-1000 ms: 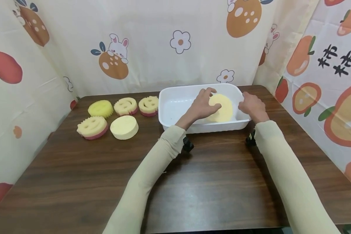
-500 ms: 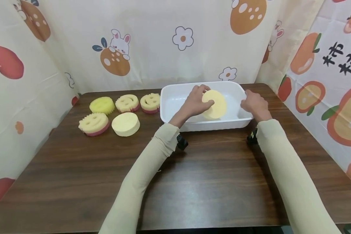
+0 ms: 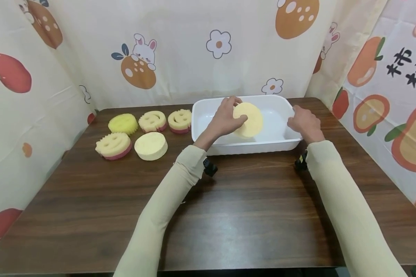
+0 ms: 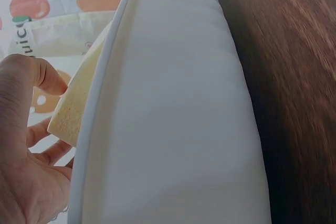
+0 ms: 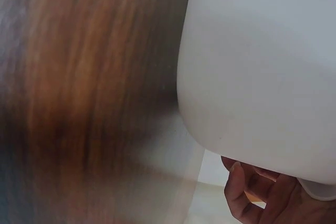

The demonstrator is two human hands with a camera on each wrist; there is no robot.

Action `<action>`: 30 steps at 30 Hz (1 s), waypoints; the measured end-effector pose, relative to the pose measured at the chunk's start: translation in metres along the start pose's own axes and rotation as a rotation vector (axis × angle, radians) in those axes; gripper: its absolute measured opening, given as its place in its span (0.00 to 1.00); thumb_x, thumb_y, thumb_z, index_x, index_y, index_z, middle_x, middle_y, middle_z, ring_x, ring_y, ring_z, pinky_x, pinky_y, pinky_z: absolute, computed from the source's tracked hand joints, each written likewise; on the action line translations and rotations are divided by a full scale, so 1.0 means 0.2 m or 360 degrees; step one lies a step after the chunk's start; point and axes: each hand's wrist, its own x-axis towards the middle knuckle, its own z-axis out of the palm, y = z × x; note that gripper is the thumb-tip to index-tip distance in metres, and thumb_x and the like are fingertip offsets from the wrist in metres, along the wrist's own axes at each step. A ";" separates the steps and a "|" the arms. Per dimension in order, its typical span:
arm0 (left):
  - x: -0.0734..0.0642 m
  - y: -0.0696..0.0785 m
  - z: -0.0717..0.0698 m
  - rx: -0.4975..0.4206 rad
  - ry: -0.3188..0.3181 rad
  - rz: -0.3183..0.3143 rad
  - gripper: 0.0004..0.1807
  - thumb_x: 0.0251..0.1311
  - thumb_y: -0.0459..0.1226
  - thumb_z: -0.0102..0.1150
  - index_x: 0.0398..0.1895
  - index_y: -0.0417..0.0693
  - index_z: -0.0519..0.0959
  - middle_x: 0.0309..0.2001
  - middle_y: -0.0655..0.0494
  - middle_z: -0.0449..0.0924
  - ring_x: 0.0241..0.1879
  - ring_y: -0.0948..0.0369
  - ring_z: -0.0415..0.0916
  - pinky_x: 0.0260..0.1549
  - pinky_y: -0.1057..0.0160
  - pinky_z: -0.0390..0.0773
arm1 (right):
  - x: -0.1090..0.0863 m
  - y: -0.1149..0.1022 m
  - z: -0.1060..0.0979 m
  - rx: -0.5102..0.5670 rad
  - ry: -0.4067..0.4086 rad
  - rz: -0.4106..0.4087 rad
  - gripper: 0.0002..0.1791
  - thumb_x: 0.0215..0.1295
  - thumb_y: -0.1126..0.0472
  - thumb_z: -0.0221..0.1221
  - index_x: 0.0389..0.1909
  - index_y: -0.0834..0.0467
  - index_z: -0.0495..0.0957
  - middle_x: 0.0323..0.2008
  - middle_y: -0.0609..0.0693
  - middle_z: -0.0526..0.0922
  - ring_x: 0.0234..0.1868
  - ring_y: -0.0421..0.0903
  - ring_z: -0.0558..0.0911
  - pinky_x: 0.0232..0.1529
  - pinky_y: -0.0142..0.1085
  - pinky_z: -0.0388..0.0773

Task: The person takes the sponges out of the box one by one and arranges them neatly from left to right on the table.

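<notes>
My left hand (image 3: 227,119) pinches a round pale-yellow sponge (image 3: 251,120) between thumb and fingers, inside the white plastic tray (image 3: 263,148). In the left wrist view, the sponge (image 4: 73,108) shows behind the tray's near wall (image 4: 168,103), which hides its lower part. My right hand (image 3: 306,125) grips the tray's right rim. Its curled fingers (image 5: 239,184) show at the tray's end wall (image 5: 252,93) in the right wrist view.
To the left of the tray, on the dark wooden table (image 3: 107,223), lie a plain round sponge (image 3: 150,146), a bright yellow scalloped sponge (image 3: 123,124) and several smiley-face sponges (image 3: 113,145). A printed curtain (image 3: 180,57) hangs behind the table and along both sides.
My left hand has carried the round sponge leftward within the tray. My right hand has stayed at the tray's right rim. The head view has shifted slightly.
</notes>
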 end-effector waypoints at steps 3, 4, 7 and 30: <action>-0.01 -0.01 -0.03 -0.0006 0.0009 -0.0010 0.27 0.60 0.44 0.58 0.62 0.46 0.68 0.61 0.47 0.69 0.61 0.54 0.69 0.58 0.55 0.73 | 0.00 0.00 -0.01 0.0003 -0.0007 0.0010 0.36 0.72 0.54 0.45 0.77 0.61 0.47 0.68 0.73 0.63 0.59 0.69 0.69 0.64 0.69 0.62; -0.01 -0.02 -0.04 -0.0006 0.0011 -0.0013 0.27 0.61 0.44 0.57 0.62 0.46 0.68 0.62 0.47 0.69 0.62 0.54 0.69 0.58 0.55 0.72 | 0.00 -0.01 -0.01 0.0003 -0.0009 0.0012 0.37 0.72 0.54 0.45 0.77 0.61 0.47 0.68 0.73 0.63 0.59 0.69 0.69 0.64 0.69 0.62; -0.01 -0.04 -0.06 -0.0008 0.0017 -0.0023 0.27 0.61 0.44 0.57 0.62 0.46 0.67 0.63 0.47 0.68 0.61 0.54 0.69 0.59 0.55 0.72 | 0.00 0.00 -0.01 -0.0002 -0.0005 0.0014 0.36 0.72 0.55 0.45 0.77 0.61 0.47 0.68 0.73 0.63 0.60 0.69 0.69 0.63 0.69 0.61; -0.11 -0.16 -0.22 -0.0068 0.0189 -0.0110 0.27 0.57 0.43 0.60 0.60 0.45 0.70 0.60 0.47 0.72 0.54 0.52 0.73 0.55 0.54 0.75 | 0.00 0.00 0.00 -0.0021 -0.0019 0.0012 0.36 0.73 0.54 0.45 0.76 0.62 0.48 0.67 0.74 0.63 0.59 0.70 0.68 0.63 0.70 0.61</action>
